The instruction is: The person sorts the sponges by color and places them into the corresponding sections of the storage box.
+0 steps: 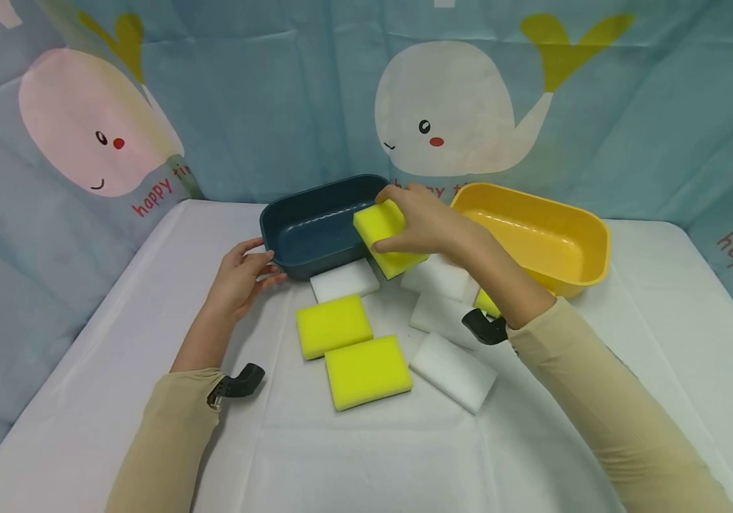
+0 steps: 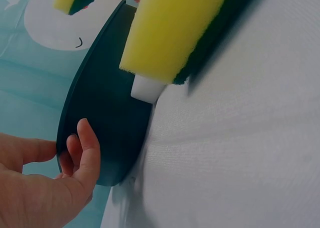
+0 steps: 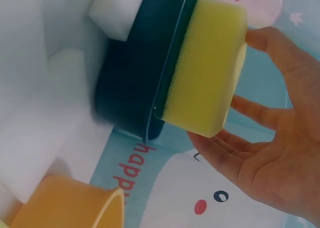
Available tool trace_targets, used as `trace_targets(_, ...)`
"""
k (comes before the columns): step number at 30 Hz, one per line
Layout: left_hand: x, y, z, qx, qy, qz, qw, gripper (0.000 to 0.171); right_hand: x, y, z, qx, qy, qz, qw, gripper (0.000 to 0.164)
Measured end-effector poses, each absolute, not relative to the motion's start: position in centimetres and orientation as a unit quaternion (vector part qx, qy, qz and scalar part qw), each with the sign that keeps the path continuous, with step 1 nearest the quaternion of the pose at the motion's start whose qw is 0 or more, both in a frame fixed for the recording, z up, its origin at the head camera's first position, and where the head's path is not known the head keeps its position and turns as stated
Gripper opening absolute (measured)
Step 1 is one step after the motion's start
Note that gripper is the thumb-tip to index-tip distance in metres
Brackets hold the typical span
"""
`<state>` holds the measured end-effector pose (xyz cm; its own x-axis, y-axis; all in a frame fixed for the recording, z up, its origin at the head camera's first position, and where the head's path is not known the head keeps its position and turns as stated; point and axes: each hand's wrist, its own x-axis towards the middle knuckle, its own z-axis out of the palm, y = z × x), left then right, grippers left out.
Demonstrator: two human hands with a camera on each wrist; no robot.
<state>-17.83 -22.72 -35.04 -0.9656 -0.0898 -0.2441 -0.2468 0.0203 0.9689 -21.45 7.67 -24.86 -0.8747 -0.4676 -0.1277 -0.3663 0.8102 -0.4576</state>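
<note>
My right hand [image 1: 427, 221] holds a yellow sponge [image 1: 382, 231] with a dark green scouring side. It pinches the sponge between thumb and fingers, above the near rim of a dark blue basin [image 1: 311, 239]. In the right wrist view the sponge [image 3: 207, 68] is tilted, its green side towards the basin [image 3: 130, 83]. At the basin's left end, my left hand [image 1: 241, 274] grips the rim and wall, fingers and thumb around the corner. Two yellow sponges [image 1: 334, 325] lie flat in front. Several white sponge blocks [image 1: 452, 370] lie around them, one [image 1: 343, 280] against the basin's near wall.
A yellow basin [image 1: 587, 249] stands at the back right, partly behind my right forearm. Another yellow sponge [image 1: 486, 303] shows in part beside that forearm. A blue curtain [image 1: 315, 92] with printed whales hangs behind the white-covered table [image 1: 366, 463].
</note>
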Motion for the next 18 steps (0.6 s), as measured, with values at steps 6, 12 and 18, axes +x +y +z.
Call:
trace_targets(6, -17.8, -22.7, -35.1, -0.115, 0.712, 0.69, 0.054, 0.062, -22.7, 6.8, -24.8, -0.219, 0.948, -0.202, 0.111, 0.077)
trace_targets(12, -17.8, -22.7, -34.9, -0.117, 0.708, 0.694, 0.053, 0.061, -24.4, 6.0, -24.4, -0.205, 0.953, -0.192, 0.117, 0.077)
trace_targets(18, -17.9, -22.7, -35.0, -0.118, 0.709, 0.693, 0.053, 0.061, -25.8, 5.0, -24.4, -0.194, 0.955, -0.19, 0.12, 0.075)
